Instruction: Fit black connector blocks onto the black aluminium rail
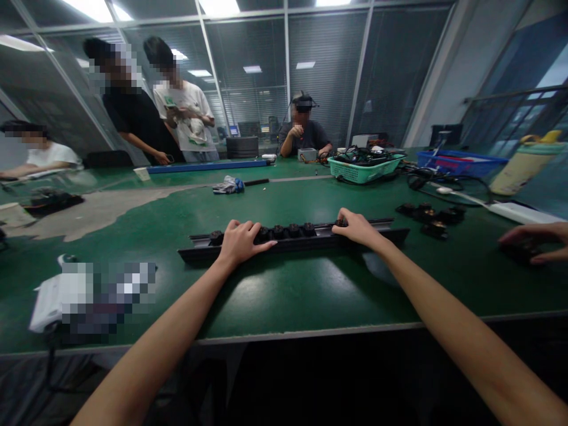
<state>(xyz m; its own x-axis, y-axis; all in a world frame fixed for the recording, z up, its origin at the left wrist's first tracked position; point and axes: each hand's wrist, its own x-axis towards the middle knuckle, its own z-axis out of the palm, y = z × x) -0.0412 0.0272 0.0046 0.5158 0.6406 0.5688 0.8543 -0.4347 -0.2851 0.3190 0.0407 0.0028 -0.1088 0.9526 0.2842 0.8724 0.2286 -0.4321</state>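
Observation:
A long black rail (381,235) lies across the green table (288,290) in front of me, with several small black round parts (284,230) seated in its channel. My left hand (242,241) rests flat on the rail's left part, fingers stretched out over it. My right hand (357,228) is curled at the right end of the row, fingertips pinched on a black round part there.
Loose black parts (429,214) lie to the right of the rail. Another person's hand (535,241) rests at the far right edge. A teal basket (364,169), a blue bin (459,161), a bottle (523,167) and a white power strip (515,211) stand behind. Several people are at the far side.

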